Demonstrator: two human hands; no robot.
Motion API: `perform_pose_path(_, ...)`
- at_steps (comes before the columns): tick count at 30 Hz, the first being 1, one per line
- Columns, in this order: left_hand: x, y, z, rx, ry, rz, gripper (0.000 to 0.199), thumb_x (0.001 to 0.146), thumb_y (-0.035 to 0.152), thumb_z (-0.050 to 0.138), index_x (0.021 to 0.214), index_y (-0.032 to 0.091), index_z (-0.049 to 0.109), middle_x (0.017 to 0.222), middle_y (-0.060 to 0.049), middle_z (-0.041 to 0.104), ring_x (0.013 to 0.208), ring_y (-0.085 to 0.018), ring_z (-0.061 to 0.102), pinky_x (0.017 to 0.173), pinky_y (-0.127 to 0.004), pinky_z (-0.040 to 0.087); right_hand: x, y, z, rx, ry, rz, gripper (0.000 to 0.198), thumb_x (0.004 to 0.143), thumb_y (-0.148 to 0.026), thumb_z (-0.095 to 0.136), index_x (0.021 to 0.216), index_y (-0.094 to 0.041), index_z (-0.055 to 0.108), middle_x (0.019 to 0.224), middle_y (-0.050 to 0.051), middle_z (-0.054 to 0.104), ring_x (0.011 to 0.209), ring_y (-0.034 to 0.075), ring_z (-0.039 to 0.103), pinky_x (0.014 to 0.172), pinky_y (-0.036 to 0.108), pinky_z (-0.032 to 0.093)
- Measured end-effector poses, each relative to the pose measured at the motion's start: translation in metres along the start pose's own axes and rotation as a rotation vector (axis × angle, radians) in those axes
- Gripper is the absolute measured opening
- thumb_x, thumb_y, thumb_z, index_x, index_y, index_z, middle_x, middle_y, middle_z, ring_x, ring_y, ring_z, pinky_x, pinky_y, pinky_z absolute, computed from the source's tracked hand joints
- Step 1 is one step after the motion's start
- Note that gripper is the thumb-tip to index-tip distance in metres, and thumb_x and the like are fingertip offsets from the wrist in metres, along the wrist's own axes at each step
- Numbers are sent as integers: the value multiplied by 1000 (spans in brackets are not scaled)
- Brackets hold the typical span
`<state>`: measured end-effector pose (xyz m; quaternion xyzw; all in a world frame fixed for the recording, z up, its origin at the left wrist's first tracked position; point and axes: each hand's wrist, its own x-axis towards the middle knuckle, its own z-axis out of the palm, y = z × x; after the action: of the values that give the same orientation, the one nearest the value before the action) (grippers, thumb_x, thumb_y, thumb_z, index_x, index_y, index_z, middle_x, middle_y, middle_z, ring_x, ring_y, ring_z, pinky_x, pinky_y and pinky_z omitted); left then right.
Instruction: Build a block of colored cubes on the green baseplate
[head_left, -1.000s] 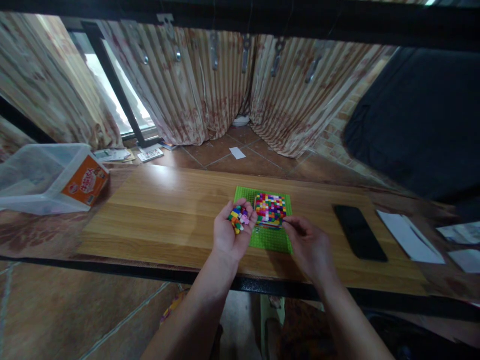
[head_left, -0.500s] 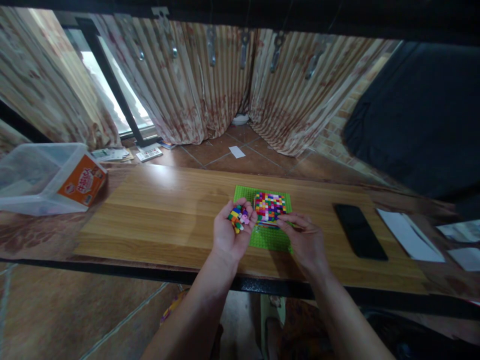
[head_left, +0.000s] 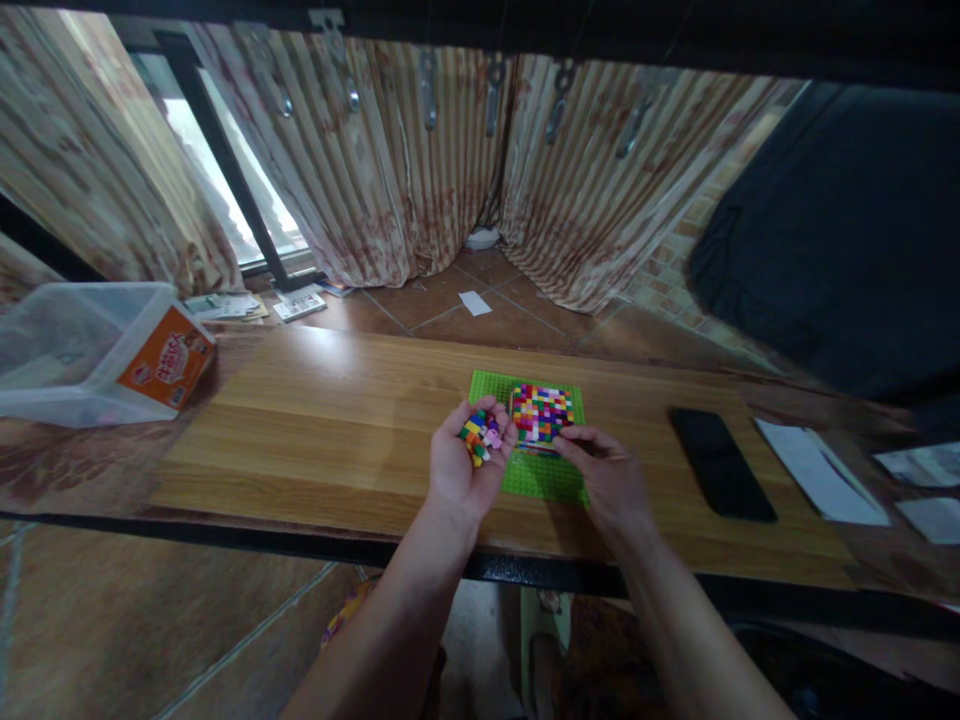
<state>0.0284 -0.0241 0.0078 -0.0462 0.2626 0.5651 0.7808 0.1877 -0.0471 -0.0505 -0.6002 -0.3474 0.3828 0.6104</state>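
Observation:
My left hand [head_left: 454,477] is cupped palm up, holding a heap of small multicoloured toy bricks [head_left: 481,437]. Just right of it, a low block of many coloured bricks [head_left: 541,410] is built on a green studded baseplate [head_left: 544,480]. At the block's near right corner, the thumb and fingers of my right hand [head_left: 613,480] are pinched together. Whatever lies between those fingertips is too small and hidden to make out. My left fingertips are close to the block's left side and cover part of the baseplate.
The baseplate lies on a wooden board [head_left: 322,430]. Right of it are a black phone [head_left: 720,463] and white papers [head_left: 821,472]. A clear plastic bin [head_left: 97,370] with an orange label stands at the far left. Curtains [head_left: 420,200] hang behind.
My right hand stays at the block's near right corner, its fingers slightly shifted. My left hand with the bricks has barely moved. The whole view has shifted a little.

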Motion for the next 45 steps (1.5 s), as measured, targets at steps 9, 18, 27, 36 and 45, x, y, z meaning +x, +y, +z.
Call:
perform_pose_path(9,-3,-3,2,-6,7,-23,29,89,23,47,73,9,66,72,-8,62,63,-11,60,66,-25,53,-2,-3,7,90,15,56,24,50,-30,84,64,-20,66,63,-4,64,63,13,56,66,28,43)
perform_pose_path(18,-2,-6,1,-30,-36,-23,28,90,24,47,74,9,66,75,-9,65,72,-15,65,74,-29,55,-15,-18,4,-331,37,-295,17,70,-37,74,76,-21,71,90,4,65,89,21,60,81,37,46)
perform_pose_path(27,-4,-10,1,85,-94,-79,33,90,29,44,77,10,68,82,-11,69,77,-16,66,73,-26,52,-43,-50,28,-570,-372,-629,24,91,-26,54,111,-28,68,107,6,61,103,20,59,92,37,48)
perform_pose_path(36,-3,-14,2,51,-108,-88,31,90,23,44,76,9,68,78,-11,67,77,-16,65,71,-26,51,-40,-45,28,-608,-343,-604,13,89,-23,57,94,-25,69,95,4,66,94,20,62,83,35,50)
perform_pose_path(45,-1,-12,-1,32,-26,-28,27,86,24,47,68,12,63,65,-6,63,60,-13,60,64,-24,49,-61,-53,34,-478,-389,-599,10,88,-26,57,89,-26,67,91,3,67,88,18,63,78,33,51)
